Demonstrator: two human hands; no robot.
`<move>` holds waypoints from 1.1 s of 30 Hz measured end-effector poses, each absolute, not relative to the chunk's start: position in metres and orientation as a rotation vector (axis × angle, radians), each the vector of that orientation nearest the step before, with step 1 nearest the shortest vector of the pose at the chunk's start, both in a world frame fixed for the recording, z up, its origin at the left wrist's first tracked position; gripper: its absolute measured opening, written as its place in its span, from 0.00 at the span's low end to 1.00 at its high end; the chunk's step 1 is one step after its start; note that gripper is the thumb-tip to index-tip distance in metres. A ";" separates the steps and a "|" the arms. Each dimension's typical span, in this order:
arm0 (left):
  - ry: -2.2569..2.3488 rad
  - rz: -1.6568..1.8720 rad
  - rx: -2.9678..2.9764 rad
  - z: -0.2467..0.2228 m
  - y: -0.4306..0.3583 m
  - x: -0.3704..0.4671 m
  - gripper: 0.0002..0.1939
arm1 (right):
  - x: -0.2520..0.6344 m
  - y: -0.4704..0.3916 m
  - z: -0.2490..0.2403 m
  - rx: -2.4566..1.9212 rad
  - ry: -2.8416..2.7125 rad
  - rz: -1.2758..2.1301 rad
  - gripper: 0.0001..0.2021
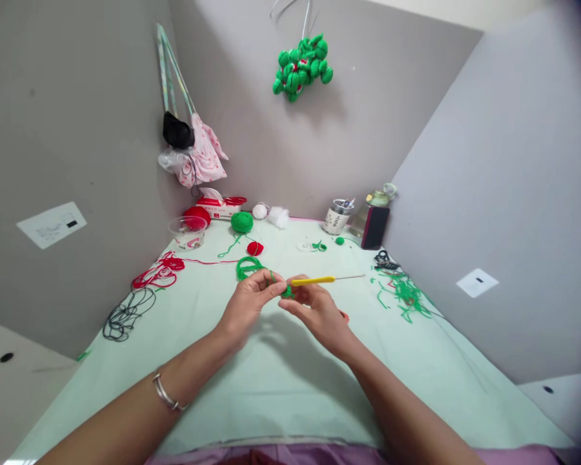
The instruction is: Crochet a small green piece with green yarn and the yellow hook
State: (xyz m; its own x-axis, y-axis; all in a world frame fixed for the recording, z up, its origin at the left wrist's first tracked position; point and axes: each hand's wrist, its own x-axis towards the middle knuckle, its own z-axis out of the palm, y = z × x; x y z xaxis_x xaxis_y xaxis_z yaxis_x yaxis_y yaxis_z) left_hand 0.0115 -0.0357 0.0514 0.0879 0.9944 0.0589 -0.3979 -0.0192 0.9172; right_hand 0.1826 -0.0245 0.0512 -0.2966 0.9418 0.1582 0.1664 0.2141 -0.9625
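Hands at the centre of a pale green cloth-covered table (281, 400), meeting over a tiny piece of crochet. The left hand (244, 307) has thumb and forefinger pinched closed on a small green crocheted yarn piece (286, 292), with a green strand running up over the fingers toward a loose green yarn loop (248, 266) at 11 o'clock from the hands. The right hand (319, 313) is curled closed around a yellow-handled crochet hook with a thin metal shaft (319, 280); the shaft points away toward 3 o'clock, and the handle end sits beside the green piece. Whether the right fingers also touch the piece cannot be told.

The green piece looks very light, soft and squashable, likely to deform rather than break; it seems best held by a gentle fingertip pinch at its edge, as the left grip does now. The hook appears light, stiff and smooth, best held on its padded handle.

Relative to the grips, the piece lies right between the two hands, touching the left fingertips. Farther off, a green yarn ball (241, 221) sits at 12 o'clock, tangled red yarn (157, 274) at 10 o'clock, and green yarn scraps (407, 294) at 3 o'clock.
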 end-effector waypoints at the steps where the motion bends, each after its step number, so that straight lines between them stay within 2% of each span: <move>1: 0.811 1.327 0.958 0.047 -0.031 0.012 0.15 | 0.184 -0.019 0.048 -1.065 -1.667 1.184 0.11; 6: 0.749 1.232 0.830 0.026 -0.022 0.010 0.23 | 0.192 -0.007 0.035 -0.973 -1.640 1.311 0.18; 11: 0.697 1.179 0.775 0.021 -0.021 0.002 0.24 | 0.199 -0.006 0.040 -0.862 -1.606 1.491 0.26; 16: 0.636 1.146 0.792 0.028 -0.025 0.001 0.21 | 0.198 -0.006 0.044 -0.791 -1.471 1.648 0.24; 23: 0.652 1.111 0.885 0.027 -0.027 0.007 0.16 | 0.182 -0.005 0.032 -0.744 -1.168 1.625 0.23; 29: 0.713 1.089 1.017 0.016 -0.023 0.008 0.16 | 0.179 0.000 0.026 -0.783 -1.148 1.730 0.23; 33: 0.822 0.967 1.140 0.003 -0.018 0.007 0.11 | 0.178 0.002 0.022 -0.852 -1.208 1.721 0.22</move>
State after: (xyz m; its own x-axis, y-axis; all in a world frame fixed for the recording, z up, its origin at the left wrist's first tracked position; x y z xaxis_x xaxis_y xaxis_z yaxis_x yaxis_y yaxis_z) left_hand 0.0069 -0.0178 0.0025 0.3722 0.9269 -0.0478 -0.1960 0.1288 0.9721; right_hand 0.1780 0.0017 0.0216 -0.4107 0.9098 -0.0602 -0.2526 -0.1770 -0.9513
